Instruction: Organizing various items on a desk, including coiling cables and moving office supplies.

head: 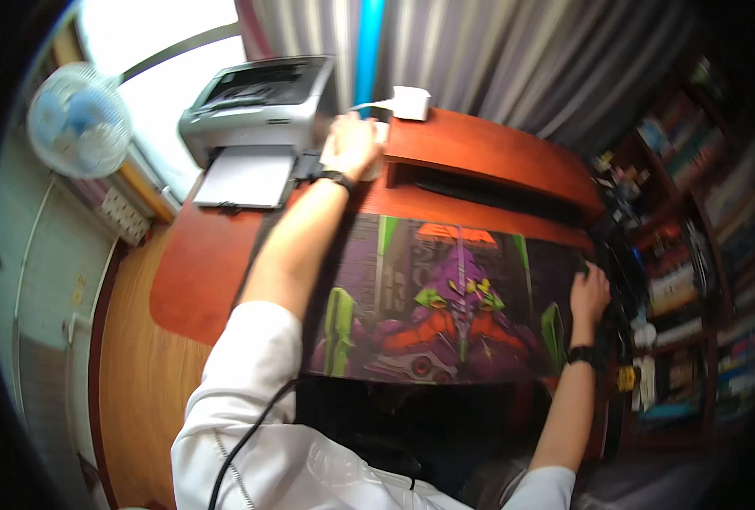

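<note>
My left hand (354, 145) reaches to the back of the desk, between the printer (259, 108) and the raised wooden shelf (492, 153). It is on or over a pale, box-like object (376, 132) that it partly covers; its grip is blurred. A white cube-shaped thing (410, 104) with a white cable stands on the shelf's left end. My right hand (589, 294) is at the right edge of a large printed desk mat (460, 306) with a purple and green robot picture. Its fingers are curled, and whether they pinch the mat's edge cannot be told.
Paper lies in the printer's output tray (246, 177). A dark, long object (479, 196) lies under the shelf. A fan (79, 121) stands at the far left, a bookcase (677, 255) at the right. A black cable (250, 437) runs over my left sleeve.
</note>
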Tool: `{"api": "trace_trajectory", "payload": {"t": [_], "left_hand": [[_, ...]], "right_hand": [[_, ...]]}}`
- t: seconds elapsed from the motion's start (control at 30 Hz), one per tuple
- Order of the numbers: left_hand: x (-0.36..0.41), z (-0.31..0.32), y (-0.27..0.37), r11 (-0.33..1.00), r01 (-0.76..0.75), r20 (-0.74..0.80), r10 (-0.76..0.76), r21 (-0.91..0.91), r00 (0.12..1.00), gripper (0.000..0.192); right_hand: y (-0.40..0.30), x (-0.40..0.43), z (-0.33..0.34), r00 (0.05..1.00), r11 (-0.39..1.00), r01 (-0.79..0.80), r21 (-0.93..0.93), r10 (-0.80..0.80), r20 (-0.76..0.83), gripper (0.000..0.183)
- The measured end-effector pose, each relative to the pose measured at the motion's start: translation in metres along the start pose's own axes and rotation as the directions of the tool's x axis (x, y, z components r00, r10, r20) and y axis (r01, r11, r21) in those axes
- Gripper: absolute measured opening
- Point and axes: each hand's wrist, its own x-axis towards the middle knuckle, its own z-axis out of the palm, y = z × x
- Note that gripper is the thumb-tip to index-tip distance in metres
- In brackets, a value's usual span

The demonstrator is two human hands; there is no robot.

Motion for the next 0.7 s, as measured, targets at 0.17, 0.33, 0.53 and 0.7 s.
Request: {"api": "trace_trajectory", "payload": {"t": [0.17,0.33,0.53,0.7], "left_hand": [[-0.024,-0.038,-0.013,0.995,-0.086,-0.090,0.080,-0.056,0.993,0.053],[-0.047,-0.029,-0.004,0.847,-0.316,-0.235,0.233,-0.427,0.943,0.069],[-0.072,-0.002,0.016,0.877,-0.107,-0.278,-0.031,-0.468,0.960,0.078],[-0.090,-0.006,0.043,0.892,-0.129,-0.287,-0.001,-0.434,0.958,0.075]], "right_hand": [[-0.015,0.006,0.003,0.994,1.000,0.028,-0.008,-0.028,-0.104,0.029],[-0.018,0.003,0.008,0.992,0.999,0.031,0.005,-0.030,-0.126,0.027],[-0.043,0.050,0.028,0.991,0.830,-0.133,0.542,0.110,0.075,0.046],[-0.027,0.102,0.075,0.928,0.465,-0.295,0.835,0.349,0.134,0.078]]}}
